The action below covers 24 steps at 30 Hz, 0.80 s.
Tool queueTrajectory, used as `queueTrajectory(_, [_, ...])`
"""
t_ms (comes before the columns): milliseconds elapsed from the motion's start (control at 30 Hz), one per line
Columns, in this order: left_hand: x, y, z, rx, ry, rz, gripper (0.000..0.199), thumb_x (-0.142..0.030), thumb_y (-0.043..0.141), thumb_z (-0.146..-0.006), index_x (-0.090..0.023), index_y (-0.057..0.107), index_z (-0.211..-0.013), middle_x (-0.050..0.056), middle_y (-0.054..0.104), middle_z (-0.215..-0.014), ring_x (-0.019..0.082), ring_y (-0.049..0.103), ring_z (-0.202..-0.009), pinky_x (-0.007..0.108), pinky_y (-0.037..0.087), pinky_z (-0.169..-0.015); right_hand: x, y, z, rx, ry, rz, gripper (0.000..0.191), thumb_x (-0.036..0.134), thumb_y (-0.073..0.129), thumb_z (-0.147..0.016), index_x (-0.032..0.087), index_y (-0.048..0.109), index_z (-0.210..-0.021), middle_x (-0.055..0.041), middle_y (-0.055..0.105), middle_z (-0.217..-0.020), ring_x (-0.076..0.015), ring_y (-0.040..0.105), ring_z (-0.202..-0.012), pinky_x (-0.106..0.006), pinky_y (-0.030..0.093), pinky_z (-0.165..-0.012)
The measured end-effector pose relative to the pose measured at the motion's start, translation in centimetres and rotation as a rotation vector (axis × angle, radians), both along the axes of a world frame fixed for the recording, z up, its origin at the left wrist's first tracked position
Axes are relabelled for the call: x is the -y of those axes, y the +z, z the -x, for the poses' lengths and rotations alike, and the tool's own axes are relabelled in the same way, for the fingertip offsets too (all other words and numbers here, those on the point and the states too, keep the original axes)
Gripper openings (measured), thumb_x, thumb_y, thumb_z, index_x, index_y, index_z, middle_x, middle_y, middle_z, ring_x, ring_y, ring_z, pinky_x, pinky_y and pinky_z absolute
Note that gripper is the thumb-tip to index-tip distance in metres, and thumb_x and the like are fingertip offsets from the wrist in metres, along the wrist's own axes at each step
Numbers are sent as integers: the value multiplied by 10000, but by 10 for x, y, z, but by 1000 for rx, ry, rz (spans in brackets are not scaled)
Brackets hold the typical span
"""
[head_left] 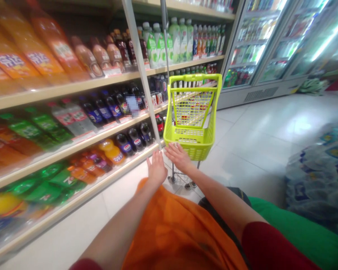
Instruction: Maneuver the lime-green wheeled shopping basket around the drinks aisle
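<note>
My left hand (157, 167) is held out over the floor, fingers stretched forward and nothing in it. Beside it, my right hand (178, 155) also reaches forward with fingers extended, holding nothing. A lime-green shopping cart (195, 142) stands just beyond my hands, and my right hand overlaps its near lower edge in the view; whether it touches I cannot tell. To the left, the lower shelf holds dark Pepsi bottles (135, 139) and an orange soda bottle (112, 151), which are nearest to my left hand.
Drink shelves (101, 82) run along the left, with a metal upright (142, 71) between sections. Glass-door fridges (250, 48) stand at the back right. Wrapped packs of water bottles (321, 168) are stacked on the right. Green fabric (293, 228) lies close by my right arm.
</note>
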<state>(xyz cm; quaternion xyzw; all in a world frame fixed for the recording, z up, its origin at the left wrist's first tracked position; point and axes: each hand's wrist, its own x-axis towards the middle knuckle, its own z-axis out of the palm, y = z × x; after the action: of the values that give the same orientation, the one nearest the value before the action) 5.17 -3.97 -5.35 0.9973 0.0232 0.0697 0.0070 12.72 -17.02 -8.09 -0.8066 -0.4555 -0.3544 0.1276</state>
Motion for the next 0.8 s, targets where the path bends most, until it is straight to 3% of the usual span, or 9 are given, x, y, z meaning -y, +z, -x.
queueTrajectory(100, [-4, -3, 5, -4, -12, 10, 695, -150, 450, -694, -47, 281, -1360, 157, 213, -1476, 256, 163, -1370, 524, 157, -1093, 4, -20, 8, -34, 12, 30, 270, 114, 448, -865, 170, 605, -1078, -79, 603, -1192, -226, 412, -1251, -477, 312, -1038])
queueTrajectory(167, [-5, -2, 4, -1, -12, 25, 688, -153, 452, -699, -44, 285, -1357, 161, 216, -1474, 263, 173, -1367, 533, 166, -1088, 8, -21, 17, -30, 13, 11, 262, 124, 441, -872, 180, 612, -1064, -69, 616, -1173, -218, 422, -1243, -469, 309, -1038])
queueTrajectory(233, [-5, 3, -3, 27, -10, 45, 676, -148, 446, -709, -50, 283, -1358, 161, 223, -1472, 265, 186, -1363, 535, 187, -1082, 10, -8, 22, -10, -9, -54, 269, 139, 432, -882, 198, 609, -1077, -53, 610, -1184, -206, 400, -1259, -452, 286, -1051])
queueTrajectory(333, [1, 19, -22, 118, -31, 58, 653, -132, 425, -731, -74, 275, -1364, 150, 231, -1473, 254, 189, -1364, 522, 205, -1082, 11, 24, 18, -19, -130, -184, 300, 147, 418, -889, 222, 594, -1121, -48, 581, -1226, -198, 357, -1286, -442, 240, -1071])
queueTrajectory(400, [8, 31, -35, 152, -71, 49, 620, -125, 400, -753, -92, 287, -1362, 140, 237, -1474, 250, 181, -1366, 519, 200, -1085, 13, 41, 10, -72, -243, -218, 317, 133, 408, -883, 221, 598, -1121, -59, 587, -1215, -206, 391, -1261, -447, 246, -1062])
queueTrajectory(467, [15, 41, -45, 115, -144, 31, 574, -118, 369, -777, -108, 323, -1349, 130, 269, -1465, 250, 190, -1363, 528, 185, -1087, 17, 47, 1, -137, -322, -185, 330, 113, 411, -868, 213, 604, -1116, -71, 607, -1182, -217, 456, -1202, -442, 287, -1031])
queueTrajectory(600, [22, 50, -51, 36, -254, 3, 527, -117, 342, -799, -137, 370, -1324, 118, 391, -1403, 246, 253, -1339, 556, 170, -1081, 45, 36, -5, -132, -357, -96, 352, 104, 430, -848, 220, 590, -1139, -75, 602, -1187, -222, 491, -1154, -430, 325, -995])
queueTrajectory(800, [27, 47, -32, 77, -303, 9, 506, -130, 325, -822, -172, 371, -1324, 103, 434, -1368, 237, 298, -1310, 577, 150, -1076, 115, 21, 8, 10, -421, -233, 319, 146, 390, -877, 209, 607, -1101, -88, 616, -1145, -233, 491, -1150, -447, 351, -990])
